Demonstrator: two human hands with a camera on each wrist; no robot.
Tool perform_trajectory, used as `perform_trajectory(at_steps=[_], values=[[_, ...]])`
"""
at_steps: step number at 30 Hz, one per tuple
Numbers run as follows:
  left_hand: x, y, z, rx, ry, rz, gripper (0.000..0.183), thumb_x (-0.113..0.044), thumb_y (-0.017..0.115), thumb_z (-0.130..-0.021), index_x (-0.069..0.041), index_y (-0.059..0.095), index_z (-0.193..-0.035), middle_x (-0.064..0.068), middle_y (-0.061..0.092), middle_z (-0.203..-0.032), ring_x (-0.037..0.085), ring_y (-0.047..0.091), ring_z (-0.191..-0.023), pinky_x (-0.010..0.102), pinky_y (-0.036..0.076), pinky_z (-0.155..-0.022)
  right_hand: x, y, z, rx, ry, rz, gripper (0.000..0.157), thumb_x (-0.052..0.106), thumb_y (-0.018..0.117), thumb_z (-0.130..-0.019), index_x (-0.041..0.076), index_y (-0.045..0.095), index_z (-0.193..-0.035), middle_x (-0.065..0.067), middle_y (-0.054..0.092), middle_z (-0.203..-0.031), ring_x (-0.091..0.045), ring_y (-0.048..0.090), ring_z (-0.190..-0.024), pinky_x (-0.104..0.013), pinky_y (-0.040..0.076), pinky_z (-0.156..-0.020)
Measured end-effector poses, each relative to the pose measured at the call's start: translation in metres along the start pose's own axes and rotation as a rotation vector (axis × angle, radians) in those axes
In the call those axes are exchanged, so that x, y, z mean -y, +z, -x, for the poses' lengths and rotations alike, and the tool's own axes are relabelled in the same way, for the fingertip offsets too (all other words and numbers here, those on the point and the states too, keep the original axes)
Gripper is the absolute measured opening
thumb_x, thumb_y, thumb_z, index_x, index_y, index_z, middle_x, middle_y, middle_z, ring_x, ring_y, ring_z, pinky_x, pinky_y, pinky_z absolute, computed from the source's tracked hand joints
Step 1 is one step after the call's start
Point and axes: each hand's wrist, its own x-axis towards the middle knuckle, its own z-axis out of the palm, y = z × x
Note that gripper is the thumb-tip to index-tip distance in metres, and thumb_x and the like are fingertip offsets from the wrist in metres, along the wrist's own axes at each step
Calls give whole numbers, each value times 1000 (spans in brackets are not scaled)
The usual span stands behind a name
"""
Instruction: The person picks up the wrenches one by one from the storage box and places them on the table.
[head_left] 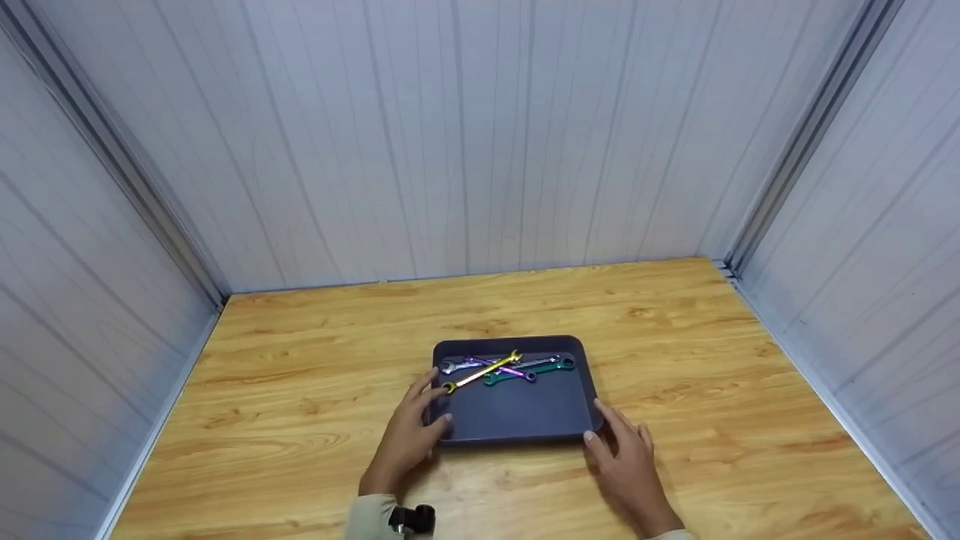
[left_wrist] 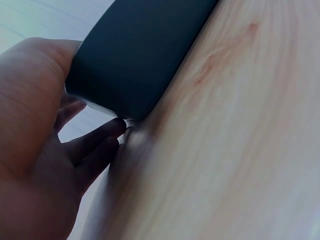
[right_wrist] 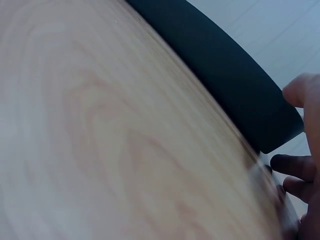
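Tray point(head_left: 517, 412) lies on the table point(head_left: 300, 420), at 6 o'clock in the head view, a hand at each near corner. Only that view shows inside: gold wrench point(head_left: 480, 373) pointing from 8 to 2 o'clock, purple wrench point(head_left: 517, 371) crossing it from 10 to 4, green wrench point(head_left: 551, 367) towards 1 o'clock. Silver metal point(head_left: 453, 367) shows at 10 and 1 o'clock; whether it is one wrench or two, I cannot tell. All lie in the tray's 12 o'clock half.

Left hand point(head_left: 409, 435) grips the tray at 8 o'clock, its forearm coming in from 7. From above, its thumb is at the near corner and its fingers are spread up the side; the left wrist view adds the thumb at the wall's upper edge and two fingertips low by the corner's foot.

Right hand point(head_left: 628, 457) holds the corner at 4 o'clock, forearm from 5, with thumb on the near side and index finger on the outer side. The right wrist view adds two lower fingers curled just beside the corner. The hands are well apart, the tray between them.
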Motion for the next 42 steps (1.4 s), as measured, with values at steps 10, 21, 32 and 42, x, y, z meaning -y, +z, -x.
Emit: perform_trajectory(at_steps=[10,21,32,42], values=[[2,-2,1,0,-9,-3,40,-15,72,-92,-6,65,-130,2,35,-160,27,28,-147,50,28,-117,7,-7,-5,14,23,-68,57,25,59,-102,5,40,-152,-17,44,-152,-35,37,-142,-57,12,-120],[3,3,1,2,26,3,41,-15,73,-91,-4,65,-129,5,36,-159,31,30,-146,53,31,-115,14,-16,-14,-40,-51,-110,52,18,61,-100,5,44,-148,-18,43,-150,-37,34,-142,-61,29,-113],[3,-4,-1,-7,22,10,44,-13,75,-89,-4,64,-131,2,36,-159,29,29,-147,51,28,-117,30,-13,-31,-97,-142,-101,44,15,63,-99,4,54,-140,-15,52,-141,-32,43,-135,-56,35,-111],[4,-1,1,-5,13,13,48,-15,75,-90,-7,61,-135,1,36,-159,28,28,-147,51,27,-117,52,-7,-51,-96,-198,-43,38,16,66,-96,6,62,-133,-10,61,-130,-28,51,-127,-53,42,-107]])
